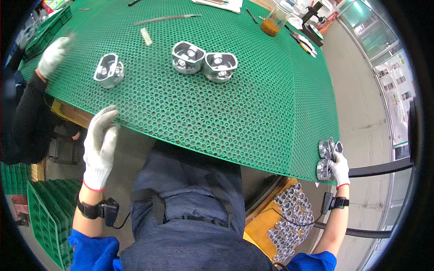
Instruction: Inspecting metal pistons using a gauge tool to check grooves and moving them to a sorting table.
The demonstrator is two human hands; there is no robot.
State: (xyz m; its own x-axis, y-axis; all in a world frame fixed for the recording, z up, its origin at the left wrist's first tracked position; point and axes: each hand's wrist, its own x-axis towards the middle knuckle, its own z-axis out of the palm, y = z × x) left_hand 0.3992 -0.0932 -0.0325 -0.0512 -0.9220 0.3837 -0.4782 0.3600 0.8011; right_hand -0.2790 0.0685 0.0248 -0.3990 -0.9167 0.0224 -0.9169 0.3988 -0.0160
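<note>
My left hand (100, 147), in a white glove, is by the table's near edge with its fingers stretched out and nothing in it. At the table's right corner my gloved right hand (339, 168) is closed on a shiny metal piston (323, 170); its fingers partly cover the grip. Another piston (324, 149) sits just beyond it, touching the cluster. On the green mat, a single piston (108, 71) stands with its hollow side up, beyond my left hand. Farther off, a piston (187, 58) and a second piston (219, 67) stand side by side, also hollow side up.
A co-worker's blurred gloved hand (54, 56) is at the left edge. Beyond the pistons lie a file (167, 19), a pale stick (146, 36), a jar of orange-brown liquid (271, 26) and pliers (304, 44). Many metal rings (291, 221) fill a box below right; green crates (49, 221) stand lower left.
</note>
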